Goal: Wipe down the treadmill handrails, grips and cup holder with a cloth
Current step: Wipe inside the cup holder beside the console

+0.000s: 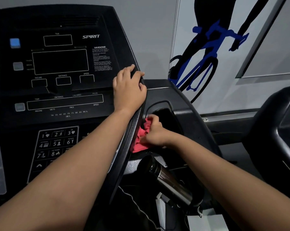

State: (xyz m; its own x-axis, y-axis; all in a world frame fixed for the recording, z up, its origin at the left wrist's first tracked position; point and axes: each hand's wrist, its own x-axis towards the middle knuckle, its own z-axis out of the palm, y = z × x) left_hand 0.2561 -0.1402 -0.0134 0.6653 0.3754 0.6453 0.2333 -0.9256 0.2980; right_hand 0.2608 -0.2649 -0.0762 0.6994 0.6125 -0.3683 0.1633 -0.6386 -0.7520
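Two hands share the work. The right hand (155, 133) has its fingers bunched round a red cloth (140, 140) and presses it against the near lip of the cup holder (167, 114). The left hand (129, 88) curls over the right edge of the console (60, 60), gripping it. That looks like a brace rather than a wipe. The cloth sits wadded between the console's side trim and the dark recess, with part of it trailing down over the ledge below.

To do this step well, I judge the wad should be opened out a little so that a flat face meets the plastic; a tight ball touches only at the high spots. The pocket is deep and in shadow, and its floor cannot be seen — so the fingers need to push the cloth right down, sweep round the wall in one circuit, then drag up over the rim. The seam where the holder meets the console trim likely traps grime and deserves a fingertip run along it.

Just below, a steel tumbler (171, 182) lies tilted in a lower recess, and the right forearm passes close above it — a careless pull-back could knock it, so the elbow should lift rather than drop
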